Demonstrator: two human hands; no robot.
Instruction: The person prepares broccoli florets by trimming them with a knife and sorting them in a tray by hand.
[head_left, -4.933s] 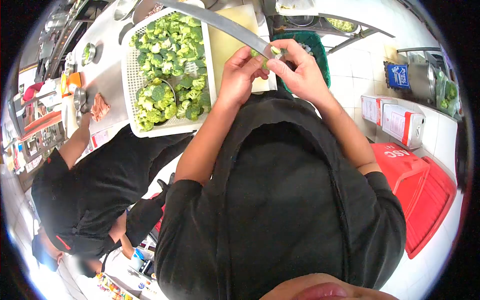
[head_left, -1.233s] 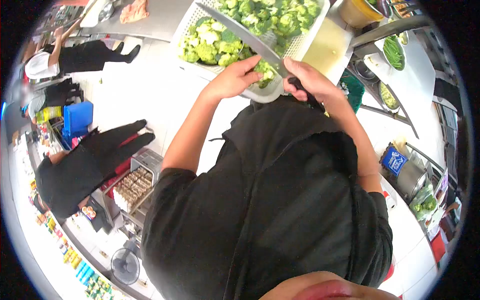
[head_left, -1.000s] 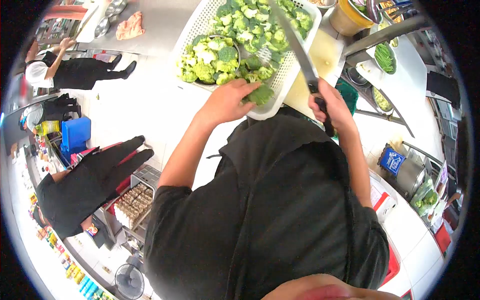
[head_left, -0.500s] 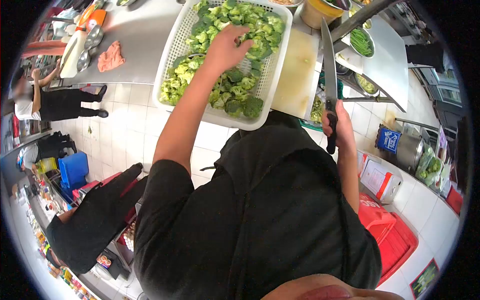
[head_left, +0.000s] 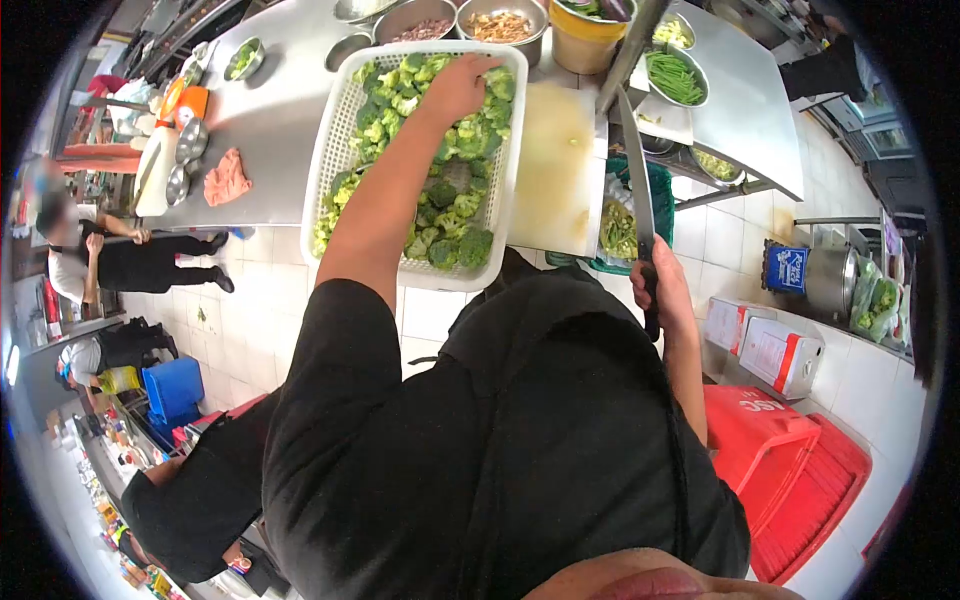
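A white perforated plastic basket full of cut broccoli florets stands at the edge of the metal counter. My left hand reaches over it and rests on the florets near the far right side, fingers stretched out and partly lost among the green. In my right hand is a large kitchen knife, gripped by its black handle with the blade pointing up and away from me. The knife is held to the right of the stained cutting board, which lies beside the basket.
Bowls of chopped food and a yellow bucket line the back. A green crate with vegetable scraps sits below the board's right side. A metal post rises near the blade. Red bins stand behind right; co-workers are at left.
My left hand has moved toward the far side of the basket and lies lower on the florets. The whole view has shifted. My right hand still grips the knife.
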